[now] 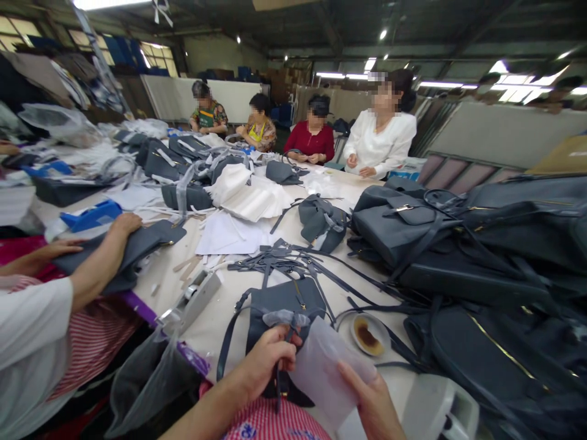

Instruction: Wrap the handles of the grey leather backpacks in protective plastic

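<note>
A dark grey leather handbag [275, 300] with a gold zip lies at the table's near edge, directly before me. My left hand [271, 354] is closed around a narrow dark strap [277, 385] at the bag's front. Clear plastic wrapping [271, 318] shows just beyond those fingers. In my right hand [372, 394] is a translucent white plastic sheet [328, 370], pinched between thumb and fingers. The sheet covers part of the bag's right side. Close beyond the right hand sits a small dish [370, 335] with brown residue.
Grey bags [458, 244] are heaped on the right. Loose straps [275, 260] and white paper [233, 233] lie ahead. A tape dispenser [195, 299] stands left, another grey-white device [440, 406] near right. A co-worker's hands [121, 229] rest on a bag at left; several people work across the table.
</note>
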A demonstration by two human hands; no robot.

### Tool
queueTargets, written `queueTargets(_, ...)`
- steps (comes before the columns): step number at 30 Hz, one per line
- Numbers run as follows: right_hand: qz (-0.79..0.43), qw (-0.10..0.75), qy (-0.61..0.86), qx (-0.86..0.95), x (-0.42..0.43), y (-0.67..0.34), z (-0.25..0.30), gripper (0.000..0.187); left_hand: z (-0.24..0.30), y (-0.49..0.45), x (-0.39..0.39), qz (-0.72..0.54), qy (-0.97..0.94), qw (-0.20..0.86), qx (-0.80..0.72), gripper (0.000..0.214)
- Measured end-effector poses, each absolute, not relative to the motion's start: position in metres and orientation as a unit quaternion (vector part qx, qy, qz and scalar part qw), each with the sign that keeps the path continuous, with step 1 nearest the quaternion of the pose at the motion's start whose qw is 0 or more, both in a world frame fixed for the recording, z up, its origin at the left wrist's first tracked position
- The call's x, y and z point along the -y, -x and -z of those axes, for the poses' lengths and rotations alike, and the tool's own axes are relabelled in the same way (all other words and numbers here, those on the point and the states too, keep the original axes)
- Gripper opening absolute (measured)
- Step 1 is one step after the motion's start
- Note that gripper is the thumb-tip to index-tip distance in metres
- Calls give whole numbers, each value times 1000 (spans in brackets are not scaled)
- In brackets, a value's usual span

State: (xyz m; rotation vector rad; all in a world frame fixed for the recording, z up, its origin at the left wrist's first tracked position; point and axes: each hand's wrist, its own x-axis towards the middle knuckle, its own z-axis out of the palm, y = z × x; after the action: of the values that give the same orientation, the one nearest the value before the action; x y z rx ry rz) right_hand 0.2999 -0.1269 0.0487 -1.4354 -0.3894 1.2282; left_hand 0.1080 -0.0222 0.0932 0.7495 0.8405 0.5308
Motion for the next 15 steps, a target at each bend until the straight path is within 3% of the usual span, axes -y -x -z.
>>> queueTargets(6, -522, 575, 621, 108, 139, -319, -46, 49, -92, -79, 45, -203, -368, 793, -442, 41)
queueTargets(15, -565, 474, 617, 276, 157, -295, -48, 38, -98, -96, 70, -198, -377, 781, -458, 41)
